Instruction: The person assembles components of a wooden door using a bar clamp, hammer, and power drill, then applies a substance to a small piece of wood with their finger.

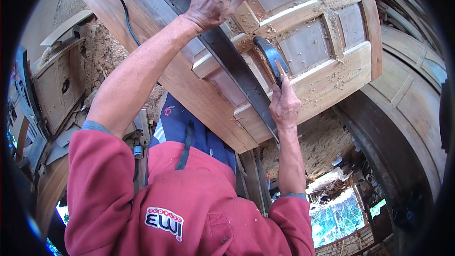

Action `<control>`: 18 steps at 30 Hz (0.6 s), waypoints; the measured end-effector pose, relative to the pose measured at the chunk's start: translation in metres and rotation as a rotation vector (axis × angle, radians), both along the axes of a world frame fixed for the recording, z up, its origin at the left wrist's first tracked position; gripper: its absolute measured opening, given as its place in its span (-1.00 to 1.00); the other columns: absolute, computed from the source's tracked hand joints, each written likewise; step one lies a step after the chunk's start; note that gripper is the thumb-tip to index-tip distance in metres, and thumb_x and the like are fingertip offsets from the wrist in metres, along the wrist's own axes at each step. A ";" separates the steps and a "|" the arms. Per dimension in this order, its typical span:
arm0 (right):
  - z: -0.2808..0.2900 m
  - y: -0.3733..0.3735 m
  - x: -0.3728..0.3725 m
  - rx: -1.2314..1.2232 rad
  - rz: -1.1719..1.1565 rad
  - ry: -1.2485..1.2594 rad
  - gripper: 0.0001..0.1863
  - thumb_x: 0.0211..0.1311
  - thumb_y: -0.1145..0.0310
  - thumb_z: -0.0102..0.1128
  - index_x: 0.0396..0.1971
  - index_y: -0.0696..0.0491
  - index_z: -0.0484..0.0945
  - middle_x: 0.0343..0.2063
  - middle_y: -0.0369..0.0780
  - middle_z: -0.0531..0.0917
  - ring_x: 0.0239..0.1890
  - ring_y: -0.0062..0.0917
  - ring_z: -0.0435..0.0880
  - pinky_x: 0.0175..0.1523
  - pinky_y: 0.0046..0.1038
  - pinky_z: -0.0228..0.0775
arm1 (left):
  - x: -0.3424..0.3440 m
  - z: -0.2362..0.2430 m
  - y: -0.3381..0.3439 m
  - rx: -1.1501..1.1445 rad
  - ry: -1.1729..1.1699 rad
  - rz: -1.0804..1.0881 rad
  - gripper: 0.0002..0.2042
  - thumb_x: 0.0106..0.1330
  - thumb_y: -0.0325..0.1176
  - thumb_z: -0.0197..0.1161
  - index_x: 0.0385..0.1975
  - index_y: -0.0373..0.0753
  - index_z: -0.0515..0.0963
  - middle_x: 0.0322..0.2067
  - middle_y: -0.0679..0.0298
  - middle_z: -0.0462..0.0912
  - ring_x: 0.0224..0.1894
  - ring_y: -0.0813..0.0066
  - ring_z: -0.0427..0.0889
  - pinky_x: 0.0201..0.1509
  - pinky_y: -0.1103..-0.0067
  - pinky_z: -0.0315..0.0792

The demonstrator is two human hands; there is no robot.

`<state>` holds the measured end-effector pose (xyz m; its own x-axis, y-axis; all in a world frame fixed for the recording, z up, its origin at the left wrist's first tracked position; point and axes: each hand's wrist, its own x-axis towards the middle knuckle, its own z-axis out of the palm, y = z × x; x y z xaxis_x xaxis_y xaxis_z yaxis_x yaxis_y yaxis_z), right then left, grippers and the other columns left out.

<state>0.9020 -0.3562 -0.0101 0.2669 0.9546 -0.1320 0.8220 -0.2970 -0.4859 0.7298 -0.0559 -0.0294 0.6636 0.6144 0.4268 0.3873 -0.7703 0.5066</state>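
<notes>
My right hand (286,105) is closed around the handle of a tool (270,57) with a curved black and blue body and a thin wood-coloured strip. Its exact kind is not clear. The tool lies over a panelled wooden door (327,78) scattered with shavings. At the upper middle my left hand (217,1) is above a long dark bar (232,64), its fingers curled; whatever they may hold is hidden. The bar slants across the door from the upper left down to a point near my right wrist.
A dark cable (124,12) curves over a wooden board at the upper left. Another panelled door (403,90) leans at the right. Sawdust (111,42) and wood scraps cover the floor. A small can (138,151) stands by my left side.
</notes>
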 end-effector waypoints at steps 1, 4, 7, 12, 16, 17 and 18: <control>0.000 0.000 0.000 0.013 -0.028 0.002 -0.56 0.34 0.45 0.19 0.19 0.20 0.43 -0.25 0.06 0.70 -0.32 -0.06 0.74 -0.30 -0.19 0.58 | 0.001 0.000 -0.001 -0.060 -0.010 -0.029 -0.86 0.29 -0.33 0.31 -0.20 -0.11 0.68 -0.27 0.33 0.70 -0.17 0.33 0.69 0.03 0.43 0.42; -0.001 0.001 0.000 0.275 -0.068 0.110 -0.61 0.35 0.43 0.19 0.16 0.11 0.46 -0.26 0.02 0.70 -0.33 -0.06 0.73 -0.34 -0.15 0.55 | 0.004 0.001 -0.006 -0.121 -0.023 -0.086 -0.88 0.29 -0.33 0.31 -0.22 -0.11 0.68 -0.29 0.31 0.70 -0.16 0.34 0.68 0.03 0.43 0.43; -0.001 0.003 0.001 0.124 -0.048 0.073 -0.60 0.40 0.44 0.13 0.19 0.20 0.43 -0.29 0.08 0.70 -0.33 -0.01 0.73 -0.32 -0.15 0.54 | 0.002 0.006 -0.012 -0.148 0.027 -0.125 -0.88 0.28 -0.33 0.32 -0.23 -0.11 0.67 -0.31 0.30 0.70 -0.14 0.36 0.68 0.05 0.44 0.43; 0.001 0.005 0.001 0.309 -0.033 0.105 -0.58 0.41 0.45 0.12 0.22 0.19 0.41 -0.32 0.12 0.68 -0.34 0.02 0.71 -0.32 -0.16 0.53 | 0.005 0.014 -0.019 -0.193 0.141 -0.169 -0.87 0.27 -0.31 0.32 -0.23 -0.12 0.66 -0.31 0.30 0.71 -0.15 0.35 0.67 0.12 0.43 0.37; 0.004 0.003 0.001 -0.031 -0.050 0.038 -0.59 0.36 0.47 0.15 0.19 0.15 0.46 -0.21 0.06 0.69 -0.27 -0.04 0.74 -0.27 -0.19 0.58 | 0.011 0.017 -0.028 -0.313 0.318 -0.204 -0.87 0.27 -0.31 0.34 -0.22 -0.11 0.67 -0.31 0.30 0.73 -0.18 0.35 0.68 0.18 0.40 0.31; 0.006 0.001 0.001 0.050 -0.074 0.071 -0.60 0.36 0.45 0.16 0.17 0.17 0.46 -0.26 0.07 0.69 -0.32 -0.02 0.73 -0.28 -0.18 0.57 | 0.013 0.018 -0.032 -0.350 0.368 -0.225 -0.87 0.28 -0.30 0.33 -0.22 -0.10 0.67 -0.31 0.31 0.74 -0.18 0.36 0.68 0.22 0.39 0.29; 0.008 -0.002 0.002 0.105 -0.092 0.114 -0.61 0.36 0.45 0.15 0.16 0.18 0.47 -0.29 0.07 0.69 -0.34 -0.02 0.72 -0.30 -0.18 0.55 | 0.014 0.019 -0.033 -0.356 0.385 -0.214 -0.87 0.30 -0.29 0.32 -0.21 -0.09 0.68 -0.31 0.31 0.74 -0.19 0.37 0.68 0.23 0.38 0.27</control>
<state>0.9038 -0.3578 -0.0018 0.3431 0.9369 -0.0676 0.7311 -0.3116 -0.6070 0.7438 -0.0891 -0.0100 0.8561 0.5107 -0.0792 0.4492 -0.6596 0.6026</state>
